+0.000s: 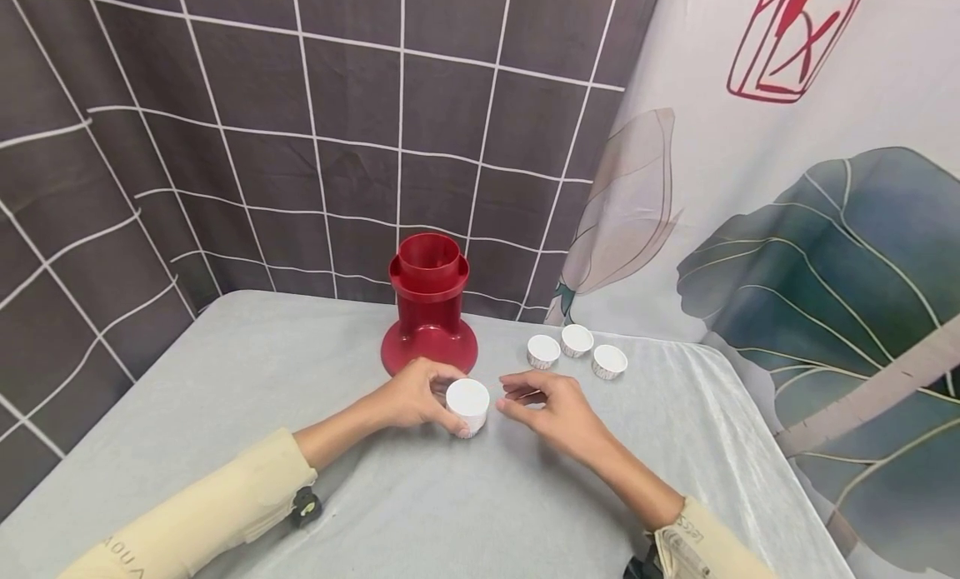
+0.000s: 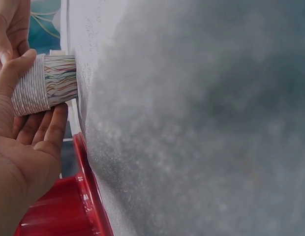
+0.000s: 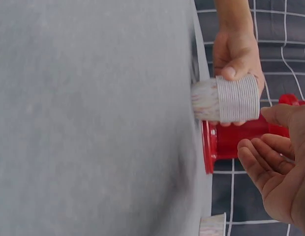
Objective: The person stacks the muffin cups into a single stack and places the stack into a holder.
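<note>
My left hand (image 1: 415,394) holds a stack of nested white paper baking cups (image 1: 468,402) upright at the front middle of the table, thumb on the near side and fingers behind. Their many stacked rims and the lowest cup's coloured wavy lines show in the left wrist view (image 2: 59,78). Just right of the stack, my right hand (image 1: 558,408) hovers with loosely bent fingers and holds nothing. A small gap separates its fingertips from the stack in the right wrist view. Behind my left hand stands a red plastic holder (image 1: 431,312) with a round base and an open tube on top.
Three single white paper cups, a left one (image 1: 543,351), a back one (image 1: 577,340) and a right one (image 1: 610,361), stand beyond my right hand. A grey cloth covers the table (image 1: 247,396). Behind it hang a dark grid-patterned curtain (image 1: 345,179) and a leaf-patterned one (image 1: 825,254).
</note>
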`<action>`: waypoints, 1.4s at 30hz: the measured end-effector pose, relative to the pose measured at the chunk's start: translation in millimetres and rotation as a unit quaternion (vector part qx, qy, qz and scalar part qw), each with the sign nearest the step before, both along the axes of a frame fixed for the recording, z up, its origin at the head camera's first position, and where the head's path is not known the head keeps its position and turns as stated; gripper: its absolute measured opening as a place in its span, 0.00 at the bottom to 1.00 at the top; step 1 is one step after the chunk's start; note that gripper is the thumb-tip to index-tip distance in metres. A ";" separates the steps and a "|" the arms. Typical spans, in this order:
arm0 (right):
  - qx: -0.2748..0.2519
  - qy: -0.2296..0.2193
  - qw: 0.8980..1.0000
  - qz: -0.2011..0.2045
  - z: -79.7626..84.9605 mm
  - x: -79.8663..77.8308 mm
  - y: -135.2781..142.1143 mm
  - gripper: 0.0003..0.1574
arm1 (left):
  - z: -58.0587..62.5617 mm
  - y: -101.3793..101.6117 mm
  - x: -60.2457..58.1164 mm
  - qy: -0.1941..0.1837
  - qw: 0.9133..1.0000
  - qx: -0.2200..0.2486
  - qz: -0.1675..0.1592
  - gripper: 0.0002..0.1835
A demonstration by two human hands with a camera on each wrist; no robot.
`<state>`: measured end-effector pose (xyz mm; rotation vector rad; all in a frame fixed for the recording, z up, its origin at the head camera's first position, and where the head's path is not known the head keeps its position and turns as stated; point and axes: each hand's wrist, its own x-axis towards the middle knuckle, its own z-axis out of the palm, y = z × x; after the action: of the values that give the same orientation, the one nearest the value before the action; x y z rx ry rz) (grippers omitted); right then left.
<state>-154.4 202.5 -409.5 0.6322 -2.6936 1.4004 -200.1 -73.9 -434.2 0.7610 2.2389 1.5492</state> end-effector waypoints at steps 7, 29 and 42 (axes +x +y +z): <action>0.007 0.005 0.999 -0.032 2.5 -4.6 15.5 0.21 | 2.0 0.4 0.9 -0.001 1.000 -0.009 0.003 0.28; 0.005 0.039 0.993 -0.109 8.0 -16.6 53.8 0.22 | 0.1 0.6 1.3 -0.010 1.000 -0.005 0.007 0.28; 0.018 0.044 0.990 -0.135 10.1 -25.6 69.4 0.24 | -0.4 0.5 0.1 -0.007 1.000 -0.014 0.008 0.29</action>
<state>-179.9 271.8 -399.4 0.3074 -2.6195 1.2301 -199.9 -73.4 -434.6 0.7254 2.2575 1.5213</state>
